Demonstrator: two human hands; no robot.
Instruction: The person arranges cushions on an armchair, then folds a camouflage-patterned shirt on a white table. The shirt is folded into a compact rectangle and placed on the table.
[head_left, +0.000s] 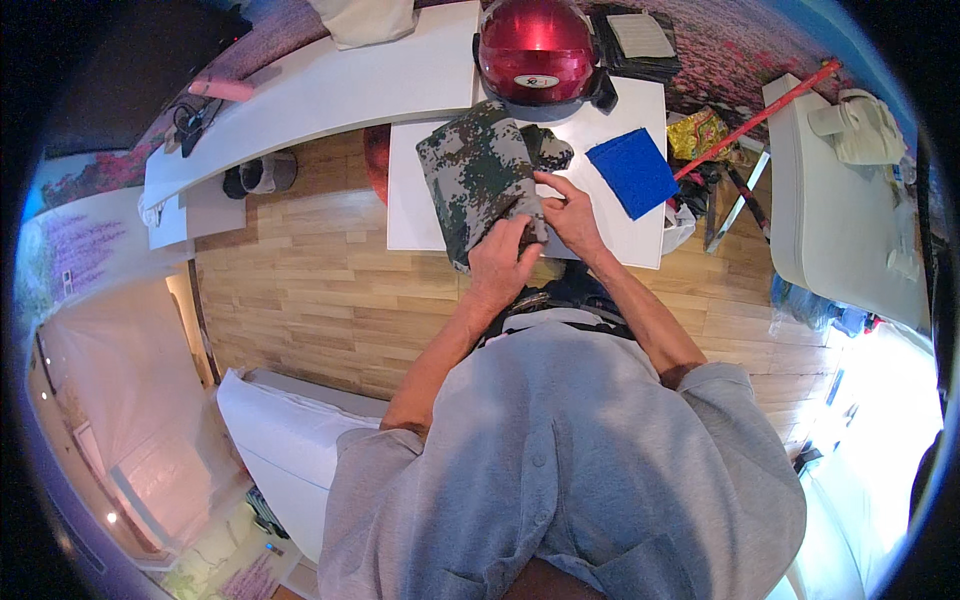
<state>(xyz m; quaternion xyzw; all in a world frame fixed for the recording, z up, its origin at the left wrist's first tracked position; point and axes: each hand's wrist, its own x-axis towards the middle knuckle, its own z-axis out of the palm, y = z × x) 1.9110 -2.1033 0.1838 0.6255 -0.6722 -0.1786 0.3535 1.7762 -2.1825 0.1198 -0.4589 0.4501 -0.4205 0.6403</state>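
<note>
A folded piece of camouflage fabric (476, 176), with a pixelated green, grey and dark pattern, lies at a slant on the small white table (409, 232). Its lower right edge is pinched by my left hand (499, 259), between thumb and fingers. Along the right edge my right hand (576, 221) holds the same fabric, its fingertips partly hidden by the fold. Just beyond the right hand is a smaller crumpled camouflage piece (553, 148). To the right, a flat blue cloth square (634, 172) rests on the table.
A red helmet (536, 52) stands at the table's back, beside dark folded items under a pale cloth (641, 35). A long white shelf (360, 71) runs left. Right of the table are a red pole (757, 124), bags and a white cabinet (825, 210). A white padded item (277, 442) lies behind left.
</note>
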